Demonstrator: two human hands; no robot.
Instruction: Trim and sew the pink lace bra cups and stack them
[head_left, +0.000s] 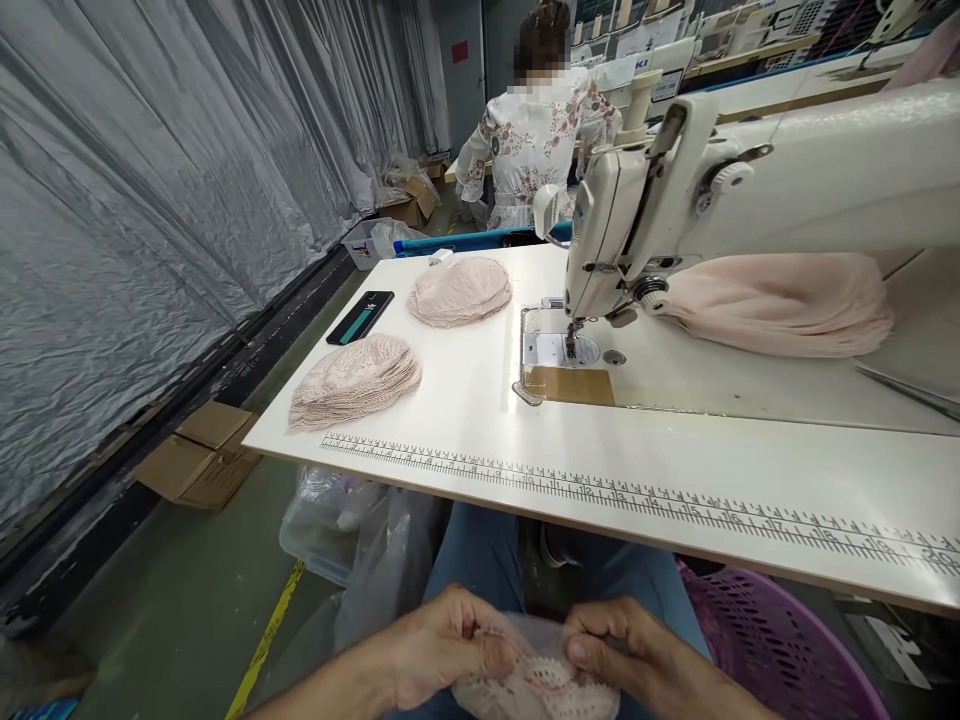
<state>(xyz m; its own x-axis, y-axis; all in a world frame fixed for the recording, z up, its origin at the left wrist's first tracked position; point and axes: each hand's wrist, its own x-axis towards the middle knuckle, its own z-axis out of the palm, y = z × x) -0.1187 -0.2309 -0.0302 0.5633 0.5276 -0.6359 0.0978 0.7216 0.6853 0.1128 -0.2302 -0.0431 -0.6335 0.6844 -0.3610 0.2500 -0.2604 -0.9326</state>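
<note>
Over my lap, below the table's front edge, both hands pinch a pale pink lace fabric piece (559,685). My left hand (450,650) grips its left side between thumb and fingers. On the opposite side my right hand (626,645) is closed on the same piece, and its lower part runs out of the picture. On the white sewing table (465,410) lie two stacks of similar lace, a near-left stack (356,385) and a far stack (461,290). The sewing machine (607,240) stands to the right, its needle area bare of fabric.
A phone (361,318) lies between the stacks. Pink sheer fabric (787,305) sits under the machine arm, near metal scissors (911,392). A purple basket (795,640) stands at lower right. Cardboard boxes (199,455) and a plastic bin (322,530) are at left. Ahead sits a person (529,140).
</note>
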